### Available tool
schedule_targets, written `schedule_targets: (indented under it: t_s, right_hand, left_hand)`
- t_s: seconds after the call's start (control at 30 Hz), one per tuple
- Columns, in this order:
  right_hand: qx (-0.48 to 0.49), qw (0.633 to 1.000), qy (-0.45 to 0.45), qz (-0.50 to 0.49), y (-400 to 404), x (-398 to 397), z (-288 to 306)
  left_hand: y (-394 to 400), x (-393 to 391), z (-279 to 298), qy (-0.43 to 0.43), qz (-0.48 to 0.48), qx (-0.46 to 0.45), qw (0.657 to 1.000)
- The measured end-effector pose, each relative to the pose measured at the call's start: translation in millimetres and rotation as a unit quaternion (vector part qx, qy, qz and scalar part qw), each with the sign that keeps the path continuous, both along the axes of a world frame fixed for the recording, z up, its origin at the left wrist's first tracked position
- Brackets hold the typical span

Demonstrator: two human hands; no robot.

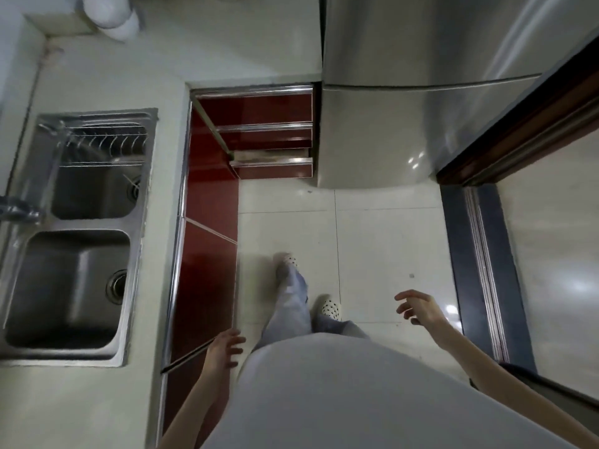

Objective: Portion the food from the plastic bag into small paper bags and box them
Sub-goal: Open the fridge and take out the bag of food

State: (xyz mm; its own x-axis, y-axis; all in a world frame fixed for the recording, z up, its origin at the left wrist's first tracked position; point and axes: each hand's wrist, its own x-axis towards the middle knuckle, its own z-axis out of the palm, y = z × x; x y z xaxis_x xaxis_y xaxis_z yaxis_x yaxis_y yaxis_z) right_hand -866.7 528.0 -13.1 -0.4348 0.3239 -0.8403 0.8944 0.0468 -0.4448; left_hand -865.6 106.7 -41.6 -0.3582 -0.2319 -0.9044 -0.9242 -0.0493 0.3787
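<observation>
Both hands hang empty with fingers loosely spread, the left hand (223, 348) beside the red cabinet (207, 254) under the table (107, 76) with its double sink (77, 234), the right hand (418, 307) over the tiled floor (372, 241) near the steel fridge (405, 92).

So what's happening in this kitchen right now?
A person is mid-step on the tiled floor, between the double sink in the counter and a steel fridge. Neither hand has a grip on anything: the left hand hangs open beside the red cabinet fronts, and the right hand is open over the floor. No plastic bag, paper bags or box are in view, so no portioning shows here.
</observation>
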Motion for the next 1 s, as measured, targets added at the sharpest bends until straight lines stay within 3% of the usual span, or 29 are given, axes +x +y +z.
schedule_targets:
  t_s: [0.23,0.43,0.57,0.7,0.8,1.0]
  right_hand:
    - [-0.010,0.999,-0.006,-0.039,3,-92,5]
    - [-0.059,0.992,0.043,-0.107,-21,-199,35]
    - [-0.078,0.988,0.086,-0.102,-41,-271,56]
    - [-0.048,0.988,0.141,-0.038,-51,-339,82]
    - [0.033,0.974,0.216,0.065,-47,-389,109]
    - [0.233,0.872,0.341,0.262,-29,-468,175]
  left_hand:
    - [20,-132,0,0.067,-0.086,-0.023,0.994]
    - [52,-273,24,0.142,-0.187,-0.018,0.972]
    - [79,-358,46,0.210,-0.232,0.016,0.950]
    - [115,-421,73,0.259,-0.273,0.036,0.926]
    - [147,-458,90,0.301,-0.295,0.052,0.906]
    - [212,-512,135,0.378,-0.282,0.088,0.877]
